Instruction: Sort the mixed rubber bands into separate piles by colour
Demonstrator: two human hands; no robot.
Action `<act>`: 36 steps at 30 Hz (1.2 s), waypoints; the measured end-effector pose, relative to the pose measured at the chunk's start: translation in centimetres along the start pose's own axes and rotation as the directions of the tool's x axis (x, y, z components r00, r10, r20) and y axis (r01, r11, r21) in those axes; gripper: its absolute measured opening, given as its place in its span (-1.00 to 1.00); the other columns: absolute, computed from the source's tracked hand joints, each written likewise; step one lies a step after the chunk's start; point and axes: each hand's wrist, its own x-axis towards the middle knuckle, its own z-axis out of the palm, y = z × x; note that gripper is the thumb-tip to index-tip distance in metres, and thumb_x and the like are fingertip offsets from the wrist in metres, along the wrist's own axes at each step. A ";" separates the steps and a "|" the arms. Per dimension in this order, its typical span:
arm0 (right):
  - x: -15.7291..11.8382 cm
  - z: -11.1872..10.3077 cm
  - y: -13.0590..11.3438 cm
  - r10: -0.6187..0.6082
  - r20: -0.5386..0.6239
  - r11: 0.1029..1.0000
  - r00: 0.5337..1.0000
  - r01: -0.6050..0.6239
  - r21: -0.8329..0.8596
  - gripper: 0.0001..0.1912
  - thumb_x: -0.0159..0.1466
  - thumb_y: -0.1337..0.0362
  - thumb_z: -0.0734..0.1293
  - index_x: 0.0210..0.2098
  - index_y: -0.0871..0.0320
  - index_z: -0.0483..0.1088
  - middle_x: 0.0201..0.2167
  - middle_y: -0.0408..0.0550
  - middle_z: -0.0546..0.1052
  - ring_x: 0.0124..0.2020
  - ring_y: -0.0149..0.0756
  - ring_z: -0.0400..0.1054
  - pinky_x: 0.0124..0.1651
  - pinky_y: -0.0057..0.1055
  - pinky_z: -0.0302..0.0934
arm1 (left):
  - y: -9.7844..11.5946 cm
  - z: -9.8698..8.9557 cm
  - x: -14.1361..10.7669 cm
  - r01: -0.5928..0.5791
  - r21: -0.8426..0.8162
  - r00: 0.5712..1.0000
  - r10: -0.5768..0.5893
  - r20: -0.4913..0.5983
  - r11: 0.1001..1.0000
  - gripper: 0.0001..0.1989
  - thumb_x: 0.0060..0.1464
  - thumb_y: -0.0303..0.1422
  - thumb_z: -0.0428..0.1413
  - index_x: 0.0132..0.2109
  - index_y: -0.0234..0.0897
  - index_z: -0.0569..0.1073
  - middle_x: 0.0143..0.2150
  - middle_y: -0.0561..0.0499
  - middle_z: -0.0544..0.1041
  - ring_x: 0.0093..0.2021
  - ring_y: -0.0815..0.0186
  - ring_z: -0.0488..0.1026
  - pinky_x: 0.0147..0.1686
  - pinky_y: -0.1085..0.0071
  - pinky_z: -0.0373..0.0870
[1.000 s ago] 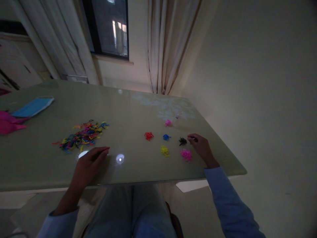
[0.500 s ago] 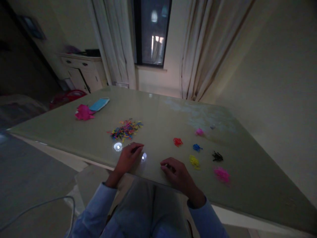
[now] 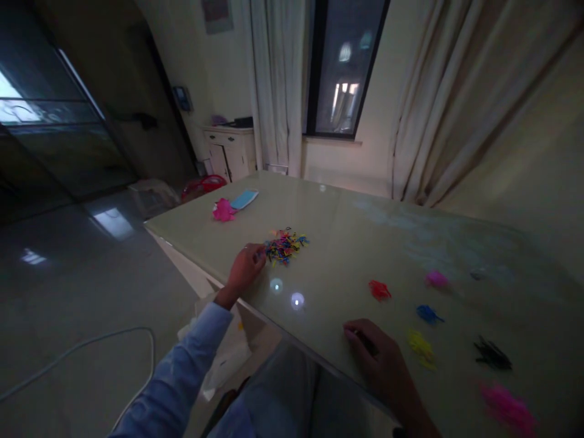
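Observation:
My left hand [image 3: 247, 266] reaches to the left edge of a mixed pile of thin coloured pieces that look like rubber bands [image 3: 286, 246]. Its fingertips are bunched together against the pile, and what is between them is hidden. Close to the table's front edge, my right hand [image 3: 376, 353] rests with fingers curled and thumb against the forefinger; I cannot make out anything in it. Beyond and beside it lie single-colour heaps: red [image 3: 379, 290], blue [image 3: 429, 314], yellow [image 3: 421, 349], black [image 3: 493, 354] and a blurred pink one [image 3: 508, 409].
A pale green glossy table [image 3: 328, 243] spans the view. At its far left lie a crumpled pink piece [image 3: 223, 210] and a blue face mask [image 3: 244, 199]. Another pink bit [image 3: 437, 279] sits at the right. A cable [image 3: 82, 350] runs along the floor.
The view has swung left. My left hand has moved forward from the table's front edge to the mixed pile. My right hand stays near the edge, fingers still curled.

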 end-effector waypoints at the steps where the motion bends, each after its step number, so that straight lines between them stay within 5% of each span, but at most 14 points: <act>1: 0.0 0.0 0.1 -0.007 -0.006 1.000 1.000 0.007 -0.002 -0.73 0.30 0.08 0.24 -0.30 0.08 0.50 -0.38 -0.04 0.58 -0.40 -0.25 0.47 -0.34 -0.41 0.36 | -0.8 -0.7 0.4 0.009 0.046 1.000 -0.009 0.008 0.999 -0.68 0.05 -0.37 0.07 -0.06 -0.37 0.53 -0.21 -0.12 0.53 -0.41 0.32 0.38 -0.27 0.33 0.37; 5: 0.0 0.1 0.5 -0.025 -0.031 1.000 0.999 0.024 -0.002 -0.72 0.28 0.05 0.25 -0.32 0.07 0.51 -0.38 -0.02 0.59 -0.38 -0.23 0.49 -0.32 -0.41 0.39 | -2.9 -2.4 1.0 -0.028 0.126 0.992 0.013 0.125 0.992 -0.71 0.05 -0.36 0.10 -0.10 -0.34 0.59 -0.25 -0.11 0.55 -0.39 0.31 0.40 -0.23 0.34 0.38; 10: 0.1 0.0 0.5 -0.026 -0.044 1.000 0.999 0.025 -0.005 -0.69 0.27 0.02 0.26 -0.33 0.07 0.52 -0.39 -0.01 0.59 -0.41 -0.22 0.49 -0.35 -0.40 0.40 | -3.6 -2.4 0.7 -0.081 0.118 0.979 0.056 0.198 0.990 -0.74 0.05 -0.33 0.14 -0.13 -0.31 0.61 -0.20 -0.12 0.56 -0.34 0.30 0.43 -0.21 0.35 0.38; 20: 0.2 -0.2 0.0 -0.002 -0.038 0.999 0.999 0.001 -0.036 -0.72 0.26 0.03 0.27 -0.35 0.05 0.52 -0.40 -0.02 0.60 -0.41 -0.21 0.50 -0.36 -0.39 0.41 | -2.3 -1.4 0.9 -0.052 0.215 0.977 0.006 0.211 0.975 -0.74 0.14 -0.30 0.07 -0.15 -0.28 0.62 -0.16 -0.16 0.57 -0.19 0.17 0.49 -0.15 0.29 0.38; 36: -0.1 -0.1 0.3 0.015 -0.015 0.999 1.000 -0.015 -0.036 -0.72 0.29 0.05 0.25 -0.32 0.07 0.51 -0.37 -0.02 0.59 -0.37 -0.22 0.49 -0.31 -0.38 0.40 | -2.9 -1.8 0.2 -0.097 0.088 0.981 0.080 0.179 0.991 -0.75 0.09 -0.37 0.02 -0.17 -0.28 0.57 -0.22 -0.10 0.54 -0.29 0.27 0.44 -0.17 0.33 0.40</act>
